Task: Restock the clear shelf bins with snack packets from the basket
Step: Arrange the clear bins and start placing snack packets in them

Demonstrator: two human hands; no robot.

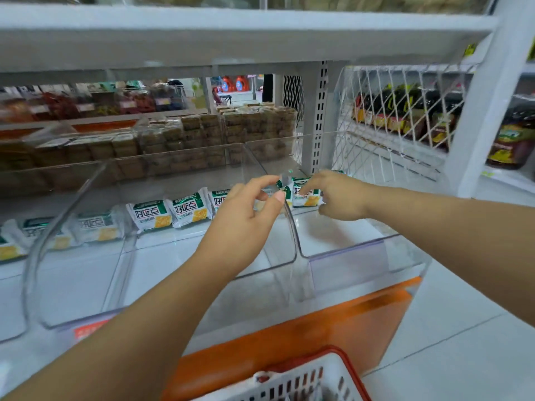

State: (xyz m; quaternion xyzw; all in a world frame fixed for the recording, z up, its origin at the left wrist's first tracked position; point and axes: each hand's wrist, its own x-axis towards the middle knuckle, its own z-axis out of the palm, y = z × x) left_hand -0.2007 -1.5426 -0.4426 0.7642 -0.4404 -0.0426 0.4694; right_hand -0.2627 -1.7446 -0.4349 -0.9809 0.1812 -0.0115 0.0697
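Snack packet (307, 195) pinched by right hand (338, 195); left hand (246, 211) half-curled, hold unclear; bin wall (293, 235) between.

A single wide-angle head-worn view looks forward and slightly down, from close range, into the clear shelf bins (295, 250) across mid-frame. The upper shelf (231, 33) spans the top and the basket (312, 374) sits at bottom centre.

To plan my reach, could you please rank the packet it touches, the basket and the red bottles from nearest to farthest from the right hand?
1. The packet, touching the right hand.
2. The basket, low in front, near the person.
3. The red bottles, far back beyond the shelf.
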